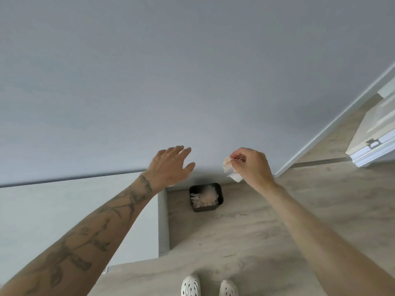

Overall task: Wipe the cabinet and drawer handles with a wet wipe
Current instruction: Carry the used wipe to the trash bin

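While the right hand (pixel 250 165) pinches a crumpled wet wipe (pixel 232 169) between thumb and curled fingers, a small black bin (pixel 206 208) stands on the floor (pixel 267 231) below that hand and slightly to its left, just beside the corner of the white cabinet (pixel 74 210). The bin holds pale crumpled material, probably spent wipes. The right hand is the nearer; a release over the bin appears likely. The right forearm reaches forward, wrist bent down. The left hand (pixel 171 165) is spread and holds nothing, hovering above the cabinet's far edge. No handles are visible on the cabinet.
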Available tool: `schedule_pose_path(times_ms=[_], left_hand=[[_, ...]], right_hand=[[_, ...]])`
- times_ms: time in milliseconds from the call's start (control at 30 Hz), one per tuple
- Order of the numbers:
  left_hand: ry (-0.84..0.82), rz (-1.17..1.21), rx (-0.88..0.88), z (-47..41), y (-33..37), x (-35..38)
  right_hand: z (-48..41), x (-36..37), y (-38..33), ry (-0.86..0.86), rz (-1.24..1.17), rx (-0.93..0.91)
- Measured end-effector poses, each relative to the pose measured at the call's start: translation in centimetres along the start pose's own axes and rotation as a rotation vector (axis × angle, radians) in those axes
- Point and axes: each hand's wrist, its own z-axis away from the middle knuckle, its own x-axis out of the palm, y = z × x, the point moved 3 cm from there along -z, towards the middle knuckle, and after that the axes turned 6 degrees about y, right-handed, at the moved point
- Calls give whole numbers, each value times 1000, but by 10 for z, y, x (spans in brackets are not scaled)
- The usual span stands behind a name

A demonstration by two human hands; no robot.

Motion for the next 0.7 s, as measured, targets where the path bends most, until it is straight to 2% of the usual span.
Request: schedule_pose_path(times_ms=[233, 500, 600, 700], left_hand=[[-101, 19, -105, -77, -41, 162], [-237, -19, -167, -110, -99, 386], [-273, -11, -195, -116, -113, 439], [-253, 40, -231, -126, -119, 465]], right_hand=[[-80, 155, 126, -137, -21, 12], [-112, 356, 295, -276, -43, 67], [-121, 411, 337, -312, 36, 72], [-128, 438, 358, -300, 112, 45]])
